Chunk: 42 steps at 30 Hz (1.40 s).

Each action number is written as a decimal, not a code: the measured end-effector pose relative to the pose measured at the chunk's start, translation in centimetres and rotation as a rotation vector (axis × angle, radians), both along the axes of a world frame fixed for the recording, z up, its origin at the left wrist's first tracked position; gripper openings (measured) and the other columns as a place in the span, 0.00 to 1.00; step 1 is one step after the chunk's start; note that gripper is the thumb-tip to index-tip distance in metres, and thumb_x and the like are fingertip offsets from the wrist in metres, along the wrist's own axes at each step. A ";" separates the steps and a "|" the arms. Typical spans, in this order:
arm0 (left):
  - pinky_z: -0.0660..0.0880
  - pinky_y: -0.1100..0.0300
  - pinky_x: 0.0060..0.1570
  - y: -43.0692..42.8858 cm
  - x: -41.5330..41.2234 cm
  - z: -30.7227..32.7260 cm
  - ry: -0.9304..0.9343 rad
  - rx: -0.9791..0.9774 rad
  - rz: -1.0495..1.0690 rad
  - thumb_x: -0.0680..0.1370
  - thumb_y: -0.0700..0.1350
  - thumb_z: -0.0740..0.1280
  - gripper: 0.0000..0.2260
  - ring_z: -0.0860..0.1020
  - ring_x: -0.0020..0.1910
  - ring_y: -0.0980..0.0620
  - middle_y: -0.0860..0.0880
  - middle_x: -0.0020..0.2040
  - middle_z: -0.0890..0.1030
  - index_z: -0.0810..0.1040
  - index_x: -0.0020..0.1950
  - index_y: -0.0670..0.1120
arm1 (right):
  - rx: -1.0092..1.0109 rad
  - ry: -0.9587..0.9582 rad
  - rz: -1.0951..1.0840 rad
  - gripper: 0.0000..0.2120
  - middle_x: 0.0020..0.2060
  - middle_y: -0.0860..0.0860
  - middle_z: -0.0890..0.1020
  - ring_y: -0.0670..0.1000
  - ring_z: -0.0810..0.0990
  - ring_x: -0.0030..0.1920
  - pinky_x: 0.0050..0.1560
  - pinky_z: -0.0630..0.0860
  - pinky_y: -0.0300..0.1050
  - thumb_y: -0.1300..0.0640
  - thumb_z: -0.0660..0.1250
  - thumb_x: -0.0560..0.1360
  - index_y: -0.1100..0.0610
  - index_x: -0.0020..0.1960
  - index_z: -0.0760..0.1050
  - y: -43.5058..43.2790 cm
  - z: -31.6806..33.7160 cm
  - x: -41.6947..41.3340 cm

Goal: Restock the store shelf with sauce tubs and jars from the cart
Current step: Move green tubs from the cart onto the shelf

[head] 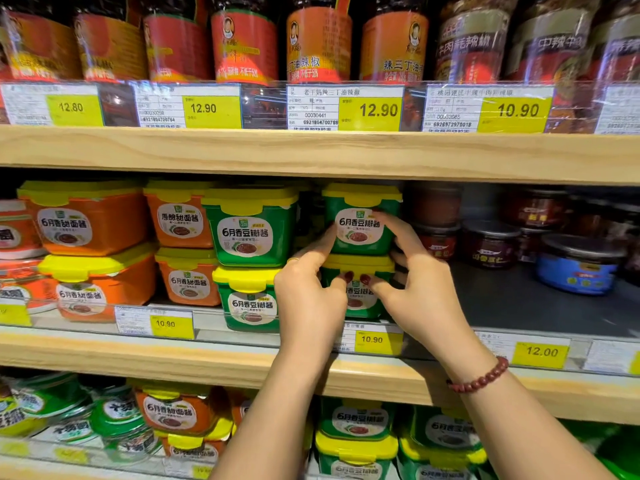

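Note:
Two green sauce tubs with yellow lids are stacked on the middle shelf [519, 303]. My left hand [311, 292] and my right hand [412, 282] hold this stack from either side. Index fingers press the sides of the upper tub [362, 220]; thumbs rest on the front of the lower tub [360, 299], below its lid. A bead bracelet circles my right wrist. To the left stands another stack of two green tubs [251, 230], then orange tubs [90, 220] with yellow lids.
Dark sauce jars [491, 244] and a blue-labelled jar [578, 265] stand at the right of the middle shelf, with bare grey shelf in front. Red-labelled chilli jars [242, 43] fill the top shelf. The bottom shelf holds more green tubs [356, 420] and orange ones.

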<state>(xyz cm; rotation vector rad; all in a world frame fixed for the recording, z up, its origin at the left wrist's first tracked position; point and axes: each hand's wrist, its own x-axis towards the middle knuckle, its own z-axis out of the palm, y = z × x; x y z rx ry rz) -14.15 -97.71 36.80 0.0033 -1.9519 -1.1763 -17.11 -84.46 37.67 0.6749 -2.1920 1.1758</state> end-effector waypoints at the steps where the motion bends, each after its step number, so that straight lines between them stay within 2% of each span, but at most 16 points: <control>1: 0.75 0.59 0.56 0.0 0.0 -0.1 -0.004 0.000 0.004 0.69 0.35 0.70 0.21 0.77 0.53 0.50 0.48 0.54 0.80 0.79 0.61 0.47 | 0.009 0.004 -0.010 0.41 0.56 0.40 0.77 0.41 0.77 0.52 0.56 0.79 0.43 0.66 0.71 0.69 0.31 0.68 0.61 -0.1 0.0 0.0; 3: 0.77 0.52 0.55 0.1 -0.2 -0.3 -0.006 0.004 0.006 0.69 0.35 0.70 0.18 0.78 0.52 0.47 0.45 0.53 0.81 0.80 0.58 0.45 | 0.038 0.014 -0.037 0.40 0.57 0.43 0.79 0.45 0.79 0.55 0.55 0.80 0.47 0.65 0.72 0.69 0.32 0.68 0.60 -0.1 -0.2 0.0; 5: 0.77 0.50 0.53 0.0 -0.4 -0.5 0.000 0.004 0.012 0.68 0.35 0.70 0.17 0.78 0.52 0.46 0.43 0.52 0.81 0.80 0.57 0.43 | 0.067 0.020 -0.060 0.41 0.58 0.47 0.80 0.49 0.80 0.57 0.53 0.81 0.50 0.64 0.72 0.69 0.33 0.69 0.58 -0.2 -0.3 0.0; 8: 0.77 0.49 0.52 0.0 -0.8 -0.7 0.011 0.002 0.023 0.68 0.35 0.70 0.16 0.78 0.51 0.44 0.42 0.51 0.81 0.80 0.55 0.42 | 0.063 0.014 -0.060 0.41 0.58 0.48 0.79 0.50 0.80 0.57 0.54 0.81 0.51 0.65 0.71 0.70 0.32 0.69 0.57 -0.3 -0.4 -0.1; 13: 0.77 0.51 0.53 0.1 -0.4 -0.6 0.016 0.016 -0.006 0.69 0.38 0.71 0.18 0.78 0.53 0.47 0.44 0.53 0.81 0.80 0.59 0.45 | 0.057 0.015 -0.043 0.40 0.58 0.46 0.79 0.46 0.79 0.56 0.55 0.80 0.49 0.63 0.72 0.70 0.33 0.69 0.58 -0.2 -0.3 0.2; 16: 0.76 0.55 0.56 -0.2 -0.1 -0.5 0.014 0.056 -0.081 0.70 0.43 0.71 0.22 0.78 0.56 0.53 0.49 0.56 0.81 0.76 0.64 0.53 | 0.043 0.011 -0.036 0.36 0.53 0.37 0.76 0.39 0.76 0.50 0.55 0.79 0.41 0.59 0.73 0.70 0.34 0.69 0.62 0.1 0.0 1.0; 18: 0.76 0.54 0.56 -0.5 0.3 -0.3 0.007 0.064 -0.129 0.69 0.47 0.70 0.22 0.78 0.56 0.54 0.51 0.56 0.81 0.77 0.63 0.54 | 0.024 0.016 -0.033 0.31 0.49 0.31 0.73 0.38 0.76 0.49 0.54 0.77 0.37 0.58 0.73 0.70 0.37 0.67 0.66 0.6 0.1 2.0; 21: 0.77 0.54 0.56 -0.8 1.4 -0.3 0.041 0.074 -0.181 0.70 0.50 0.69 0.19 0.78 0.55 0.55 0.54 0.55 0.80 0.78 0.61 0.53 | 0.008 0.019 -0.046 0.25 0.55 0.35 0.76 0.40 0.76 0.57 0.56 0.73 0.34 0.56 0.73 0.71 0.41 0.64 0.70 1.6 0.1 3.7; 24: 0.76 0.57 0.57 -0.6 2.8 -0.6 0.113 0.114 -0.239 0.71 0.49 0.69 0.15 0.78 0.55 0.60 0.57 0.54 0.81 0.80 0.57 0.53 | -0.007 0.038 -0.095 0.21 0.58 0.40 0.78 0.40 0.76 0.59 0.59 0.74 0.38 0.55 0.73 0.72 0.44 0.63 0.73 3.0 -0.1 5.7; 30: 0.74 0.64 0.55 3.0 5.1 -2.5 0.199 0.142 -0.455 0.72 0.52 0.68 0.11 0.78 0.55 0.61 0.59 0.53 0.81 0.80 0.53 0.57 | -0.071 0.022 -0.297 0.17 0.55 0.34 0.78 0.35 0.74 0.59 0.58 0.69 0.28 0.53 0.72 0.72 0.43 0.59 0.75 6.9 -2.4 10.4; 34: 0.67 0.78 0.50 6.8 6.6 -4.5 0.206 0.111 -0.633 0.72 0.49 0.69 0.10 0.76 0.54 0.68 0.59 0.53 0.80 0.78 0.53 0.56 | -0.120 -0.008 -0.457 0.16 0.56 0.35 0.79 0.36 0.74 0.61 0.59 0.68 0.28 0.49 0.70 0.71 0.44 0.59 0.77 10.3 -5.3 13.9; 37: 0.69 0.77 0.49 10.3 7.4 -6.3 0.157 0.112 -0.756 0.72 0.50 0.67 0.09 0.77 0.51 0.67 0.61 0.51 0.79 0.78 0.52 0.58 | -0.118 -0.063 -0.571 0.16 0.57 0.34 0.78 0.34 0.73 0.61 0.57 0.66 0.24 0.45 0.71 0.72 0.43 0.58 0.76 13.1 -7.2 16.8; 39: 0.70 0.74 0.51 12.7 8.0 -7.7 0.109 0.091 -0.812 0.72 0.51 0.65 0.10 0.76 0.52 0.67 0.62 0.52 0.79 0.79 0.52 0.56 | -0.075 -0.071 -0.666 0.15 0.58 0.35 0.78 0.35 0.73 0.61 0.57 0.66 0.25 0.45 0.70 0.72 0.42 0.59 0.75 15.3 -8.6 18.9; 42: 0.67 0.75 0.55 16.3 9.6 -9.6 0.069 0.000 -0.882 0.72 0.50 0.65 0.11 0.75 0.54 0.67 0.59 0.52 0.80 0.81 0.53 0.52 | -0.074 -0.123 -0.771 0.15 0.58 0.36 0.77 0.38 0.73 0.62 0.58 0.67 0.26 0.43 0.68 0.72 0.38 0.58 0.74 18.6 -10.4 22.4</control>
